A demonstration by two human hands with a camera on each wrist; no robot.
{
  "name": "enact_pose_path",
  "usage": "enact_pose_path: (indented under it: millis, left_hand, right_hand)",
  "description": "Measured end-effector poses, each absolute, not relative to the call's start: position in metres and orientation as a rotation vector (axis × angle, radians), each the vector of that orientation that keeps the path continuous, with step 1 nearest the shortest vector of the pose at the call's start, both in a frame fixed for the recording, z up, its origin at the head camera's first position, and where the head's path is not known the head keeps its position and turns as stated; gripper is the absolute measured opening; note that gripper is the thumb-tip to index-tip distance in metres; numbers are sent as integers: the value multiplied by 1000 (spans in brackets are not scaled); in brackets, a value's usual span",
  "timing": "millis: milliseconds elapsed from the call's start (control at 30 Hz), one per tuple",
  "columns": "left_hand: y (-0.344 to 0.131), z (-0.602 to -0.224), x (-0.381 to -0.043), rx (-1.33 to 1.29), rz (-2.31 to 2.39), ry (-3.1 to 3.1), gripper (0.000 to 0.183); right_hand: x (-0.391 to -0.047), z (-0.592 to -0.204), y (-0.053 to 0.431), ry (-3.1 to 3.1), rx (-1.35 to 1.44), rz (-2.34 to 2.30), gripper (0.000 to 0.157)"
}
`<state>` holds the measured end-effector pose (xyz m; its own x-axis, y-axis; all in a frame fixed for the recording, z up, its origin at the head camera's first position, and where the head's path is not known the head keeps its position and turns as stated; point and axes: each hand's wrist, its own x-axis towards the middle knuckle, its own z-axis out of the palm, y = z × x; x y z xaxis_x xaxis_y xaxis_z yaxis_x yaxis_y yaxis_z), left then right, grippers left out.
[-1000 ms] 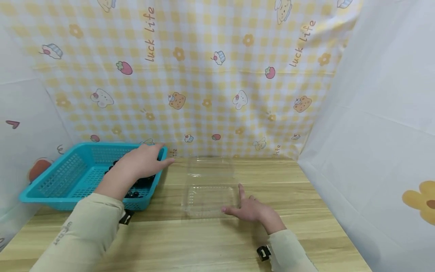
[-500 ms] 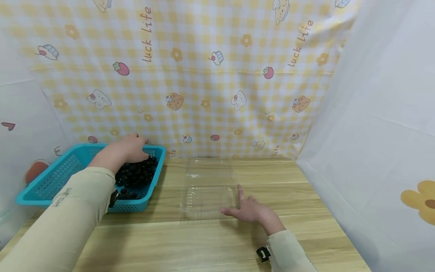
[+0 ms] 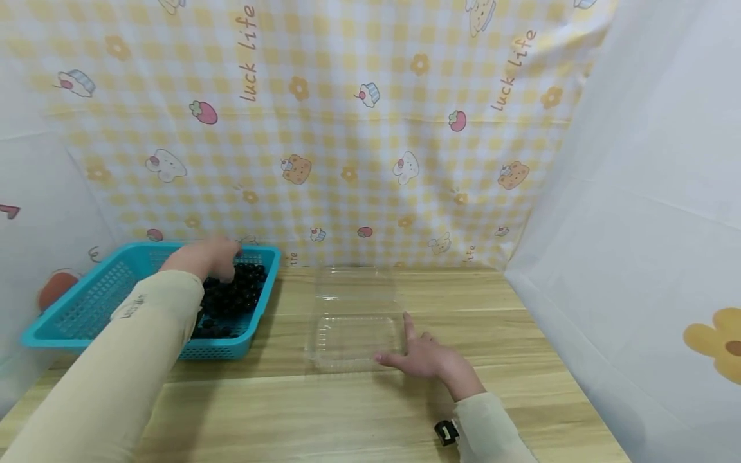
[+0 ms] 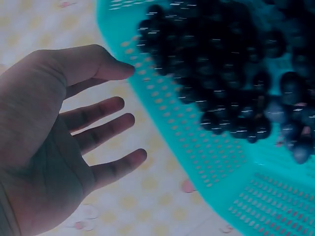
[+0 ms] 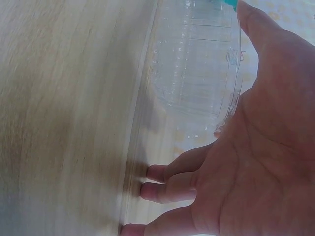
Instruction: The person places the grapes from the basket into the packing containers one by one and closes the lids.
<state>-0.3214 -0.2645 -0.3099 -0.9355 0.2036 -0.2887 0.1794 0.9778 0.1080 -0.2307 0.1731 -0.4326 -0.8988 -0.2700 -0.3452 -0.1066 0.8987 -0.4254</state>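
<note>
In the head view my left hand (image 3: 215,257) hovers over the back of a turquoise plastic basket (image 3: 267,302). A heap of dark grapes (image 3: 234,299) lies in the basket's right part. The left wrist view shows that hand (image 4: 64,132) with loosely bent fingers and nothing in them, the thumb tip overlapping the basket's rim (image 4: 162,142). Beside the hinged clear plastic box (image 3: 356,337), my right hand (image 3: 428,357) spreads its thumb and forefinger at the box's right edge. In the right wrist view the other fingertips (image 5: 152,191) rest on the wooden table.
The box's lid (image 3: 356,283) lies folded back toward the cloth backdrop (image 3: 347,128). White cloth walls (image 3: 637,193) close off both sides of the wooden table (image 3: 347,418). The basket takes up the table's back left.
My left hand has moved left and toward the back over the basket, uncovering more of the grapes. The right hand has stayed at the clear box.
</note>
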Motion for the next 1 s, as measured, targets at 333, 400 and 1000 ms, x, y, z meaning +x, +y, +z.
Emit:
enact_pose_path:
  millis: [333,400,1000]
  left_hand:
    - [-281,-339,-336,121,202,2659,98]
    - [-285,-341,-338,97,192,2660,100]
    - [-292,-359,-347,-71,241,2607,118]
  right_hand:
    - [-232,-434,172,2663,-246,-581,128]
    - [-232,-435,172,2665,-249,-586,128]
    - [-234,-434,170,2652,-286,-600,127]
